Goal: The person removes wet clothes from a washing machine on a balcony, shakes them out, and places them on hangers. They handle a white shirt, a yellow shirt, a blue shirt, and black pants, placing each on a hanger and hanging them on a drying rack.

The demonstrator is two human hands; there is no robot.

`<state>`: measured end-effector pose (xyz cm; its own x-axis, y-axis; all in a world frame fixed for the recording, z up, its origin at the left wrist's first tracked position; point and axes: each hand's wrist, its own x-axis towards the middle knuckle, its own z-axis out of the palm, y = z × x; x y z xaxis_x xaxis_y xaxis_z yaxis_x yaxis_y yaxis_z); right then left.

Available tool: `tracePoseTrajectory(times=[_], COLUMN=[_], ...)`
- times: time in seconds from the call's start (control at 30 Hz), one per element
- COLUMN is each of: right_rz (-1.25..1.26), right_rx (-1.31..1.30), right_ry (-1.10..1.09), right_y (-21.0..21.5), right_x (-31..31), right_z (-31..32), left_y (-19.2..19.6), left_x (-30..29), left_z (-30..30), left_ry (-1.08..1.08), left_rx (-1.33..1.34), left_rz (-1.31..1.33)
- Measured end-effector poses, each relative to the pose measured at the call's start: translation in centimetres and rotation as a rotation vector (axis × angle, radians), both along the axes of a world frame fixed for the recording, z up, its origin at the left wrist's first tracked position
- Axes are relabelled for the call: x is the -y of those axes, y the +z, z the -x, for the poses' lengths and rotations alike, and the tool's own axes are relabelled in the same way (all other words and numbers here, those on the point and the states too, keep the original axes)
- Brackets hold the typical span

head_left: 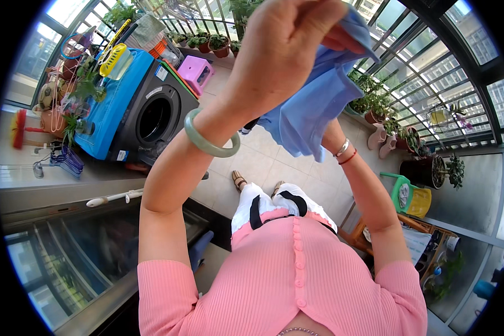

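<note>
Far left, a red brush [21, 127] & some hangers [67, 159] lie on a pale ledge. Next to them is a washing machine [151, 115] w/ a blue cover [113, 106]; plants and yellow & orange stuff sit on top. A pink stool [195, 73] stands behind it.

Mid pic, the left hand [283, 47] is up high, fingers curled shut round the top of a blue cloth [313, 109]. A green bangle [210, 140] is on that wrist. The cloth hangs down in the air, above the tiled floor [263, 162] & the person's sandals.

The right hand is hidden behind the cloth, so can't tell if it's pinching or spread; only its wrist w/ a silver & red band [344, 152] shows, touching the cloth's low edge.

Right side: potted plants [381, 106] along the window rail, then a green & yellow little chair [409, 196], near a dark pot w/ a plant.
</note>
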<state>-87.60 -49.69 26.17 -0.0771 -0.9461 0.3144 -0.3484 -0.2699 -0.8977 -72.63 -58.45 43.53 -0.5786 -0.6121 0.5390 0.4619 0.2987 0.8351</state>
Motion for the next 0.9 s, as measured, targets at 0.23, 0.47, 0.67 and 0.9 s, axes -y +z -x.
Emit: tracePoseTrajectory(times=[0.23,0.47,0.67,0.9], right_rz=[-0.105,0.060,-0.300,-0.519], right_rx=[0.786,0.729,-0.253,0.074], right_ry=[-0.002,0.182,-0.143,0.415], right_y=[5.7,2.8,0.9,1.9], right_x=[0.9,1.1,-0.8,-4.3], right_z=[-0.8,8.5,9.4,-3.9], left_y=[-12.3,-26.6,-15.5,-12.5], left_x=[4.8,-1.7,-0.1,-1.8], left_z=[-9.0,-12.7,-12.2,-6.7], left_ry=[0.216,-0.094,0.061,-0.175], left_rx=[0.487,0.710,0.439,0.241], left_rz=[0.051,-0.561,-0.867,-1.170])
